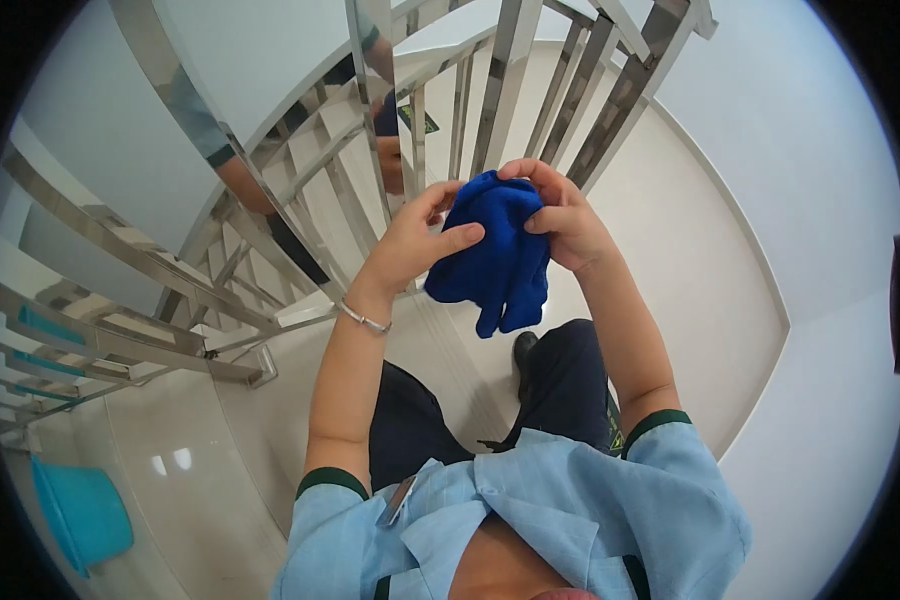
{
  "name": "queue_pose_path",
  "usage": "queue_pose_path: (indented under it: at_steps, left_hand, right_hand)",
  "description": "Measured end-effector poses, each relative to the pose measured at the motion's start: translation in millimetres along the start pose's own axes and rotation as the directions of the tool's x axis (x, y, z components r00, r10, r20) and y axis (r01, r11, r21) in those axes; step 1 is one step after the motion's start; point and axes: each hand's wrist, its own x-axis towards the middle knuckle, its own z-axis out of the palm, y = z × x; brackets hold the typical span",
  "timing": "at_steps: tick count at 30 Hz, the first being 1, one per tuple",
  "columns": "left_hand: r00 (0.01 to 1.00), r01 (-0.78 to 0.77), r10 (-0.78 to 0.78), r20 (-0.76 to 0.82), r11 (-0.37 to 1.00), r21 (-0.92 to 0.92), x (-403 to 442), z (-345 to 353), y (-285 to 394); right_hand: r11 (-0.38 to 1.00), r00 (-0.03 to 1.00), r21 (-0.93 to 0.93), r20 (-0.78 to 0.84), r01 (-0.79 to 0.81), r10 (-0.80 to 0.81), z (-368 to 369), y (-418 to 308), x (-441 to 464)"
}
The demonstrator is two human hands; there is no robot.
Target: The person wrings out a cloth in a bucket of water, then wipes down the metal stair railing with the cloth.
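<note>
A bunched blue cloth (495,245) hangs between my two hands, in front of the metal railing. My left hand (417,240) grips its left side, thumb on the near face and fingers behind. On the upper right, my right hand (562,218) pinches the cloth between thumb and fingers. The cloth's lower edge falls in loose folds. Both hands are closed on the fabric, and some fingertips are hidden by it.
Shiny metal stair railings (510,85) stand just beyond the cloth and along the left. A turquoise bucket (85,510) sits on the tiled floor (185,430) at lower left. A white wall (820,180) rises on the right.
</note>
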Motion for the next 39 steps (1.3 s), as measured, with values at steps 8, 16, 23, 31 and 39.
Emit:
queue_pose_path:
  at_steps: [8,16,23,31,39]
  left_hand:
    - [0.992,0.008,-0.009,-0.127,1.0,-0.013,9.6,10.0,9.7]
    - [0.951,-0.137,0.218,-0.218,0.932,0.336,18.5,15.0,13.6]
    - [0.58,-0.41,0.784,-0.221,0.516,0.752,54.2,19.3,59.0]
    - [0.481,0.222,0.871,-0.098,-0.013,0.975,118.3,34.3,71.3]
    - [0.712,0.025,0.657,-0.248,0.33,0.944,101.7,48.5,32.0]
  right_hand:
    - [0.854,0.998,-0.519,-0.021,0.042,-0.062,-10.6,5.1,3.8]
    - [-0.102,0.93,-0.976,-0.151,-0.195,-0.336,-22.2,6.5,9.4]
    - [0.462,0.612,-0.871,-0.276,0.166,-0.741,-21.0,-36.7,60.0]
    - [0.51,0.521,-0.634,-0.192,0.582,-0.832,-7.1,-57.8,107.6]
    - [0.727,0.749,-0.487,-0.199,0.484,-0.632,-4.5,-33.0,115.4]
